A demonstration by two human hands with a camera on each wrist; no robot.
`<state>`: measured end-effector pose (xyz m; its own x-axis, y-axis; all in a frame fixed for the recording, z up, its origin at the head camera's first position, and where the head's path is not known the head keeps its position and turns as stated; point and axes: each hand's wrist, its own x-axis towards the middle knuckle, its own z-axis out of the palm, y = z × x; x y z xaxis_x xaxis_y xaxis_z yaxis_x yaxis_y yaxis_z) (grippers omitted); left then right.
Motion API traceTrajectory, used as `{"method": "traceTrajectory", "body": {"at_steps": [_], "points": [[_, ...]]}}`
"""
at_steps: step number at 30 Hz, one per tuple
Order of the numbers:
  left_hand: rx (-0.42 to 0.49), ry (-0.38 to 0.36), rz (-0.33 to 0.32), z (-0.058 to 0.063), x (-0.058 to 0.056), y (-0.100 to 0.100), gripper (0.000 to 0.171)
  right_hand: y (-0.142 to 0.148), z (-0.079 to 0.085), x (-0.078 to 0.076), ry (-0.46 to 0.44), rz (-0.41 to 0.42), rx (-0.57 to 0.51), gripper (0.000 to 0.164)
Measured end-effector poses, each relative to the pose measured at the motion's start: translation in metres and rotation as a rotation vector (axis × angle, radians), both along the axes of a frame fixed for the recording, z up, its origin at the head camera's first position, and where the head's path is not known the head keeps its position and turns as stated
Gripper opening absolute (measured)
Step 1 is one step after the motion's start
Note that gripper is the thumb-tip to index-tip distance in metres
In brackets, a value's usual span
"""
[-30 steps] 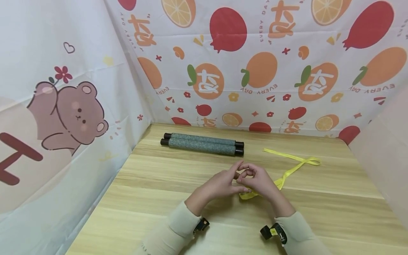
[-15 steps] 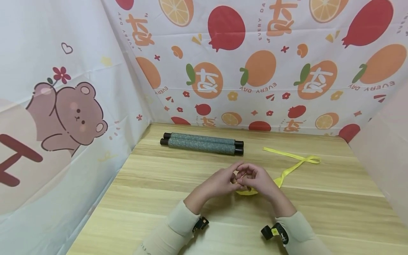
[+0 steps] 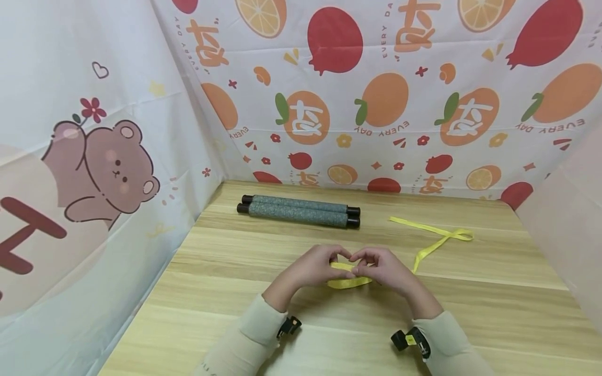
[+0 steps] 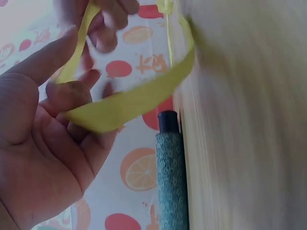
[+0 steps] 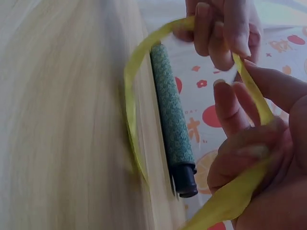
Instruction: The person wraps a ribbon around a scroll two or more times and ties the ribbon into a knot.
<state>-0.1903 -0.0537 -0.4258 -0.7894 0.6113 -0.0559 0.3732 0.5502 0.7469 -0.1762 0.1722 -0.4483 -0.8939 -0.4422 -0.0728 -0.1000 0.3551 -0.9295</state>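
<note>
A yellow ribbon (image 3: 349, 283) hangs in a loop between my two hands, low over the wooden table. My left hand (image 3: 312, 267) holds it among curled fingers, and in the left wrist view a wide band of ribbon (image 4: 136, 103) bows out from those fingers. Facing it, my right hand (image 3: 388, 269) pinches the ribbon, thumb and fingertips close to the left hand's. In the right wrist view a short stretch of ribbon (image 5: 256, 93) runs between both hands. The ribbon's tail trails away on the table to the right, ending in a crossed loop.
Behind the hands, two teal patterned rolls (image 3: 298, 214) with black end caps lie side by side, like a rolled-up scroll. Wood-grain table (image 3: 226, 308) surrounds them. A fruit-printed cloth (image 3: 343, 141) rises at the back edge, and a bear-printed one (image 3: 122, 167) hangs at left.
My left hand has moved left and a little nearer, drawing the ribbon loop leftward with it. The fingers of both hands have spread apart somewhat. The teal rolls stay put.
</note>
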Motion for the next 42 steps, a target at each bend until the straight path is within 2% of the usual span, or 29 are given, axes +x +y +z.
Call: {"method": "traceTrajectory", "body": {"at_steps": [3, 7, 12, 14, 20, 26, 33, 38, 42], "points": [[-0.026, -0.009, 0.01, 0.001, -0.003, -0.007, 0.03, 0.005, -0.001, -0.001, 0.019, 0.003, 0.075, 0.027], [-0.047, -0.006, 0.031, 0.006, -0.009, -0.022, 0.04, 0.015, -0.003, -0.002, 0.031, -0.017, 0.155, 0.023], [-0.07, 0.0, 0.08, 0.012, -0.017, -0.044, 0.039, 0.03, -0.007, -0.002, 0.053, -0.029, 0.182, 0.021], [-0.107, 0.019, 0.11, 0.012, -0.02, -0.053, 0.04, 0.036, -0.007, -0.001, 0.044, -0.045, 0.184, 0.022], [-0.269, 0.067, 0.211, 0.008, -0.022, -0.074, 0.045, 0.059, -0.01, 0.0, -0.013, -0.107, 0.21, 0.021], [-0.389, 0.083, 0.292, 0.0, -0.023, -0.096, 0.043, 0.085, -0.015, -0.001, 0.02, -0.115, 0.281, 0.018], [-0.48, 0.076, 0.347, -0.002, -0.029, -0.122, 0.045, 0.123, -0.017, 0.0, 0.031, -0.12, 0.337, 0.021], [-0.53, 0.066, 0.388, -0.003, -0.034, -0.141, 0.048, 0.146, -0.017, -0.001, 0.067, -0.141, 0.458, 0.023], [-0.573, 0.066, 0.424, -0.004, -0.037, -0.156, 0.048, 0.164, -0.018, 0.002, 0.02, -0.171, 0.549, 0.03]]}}
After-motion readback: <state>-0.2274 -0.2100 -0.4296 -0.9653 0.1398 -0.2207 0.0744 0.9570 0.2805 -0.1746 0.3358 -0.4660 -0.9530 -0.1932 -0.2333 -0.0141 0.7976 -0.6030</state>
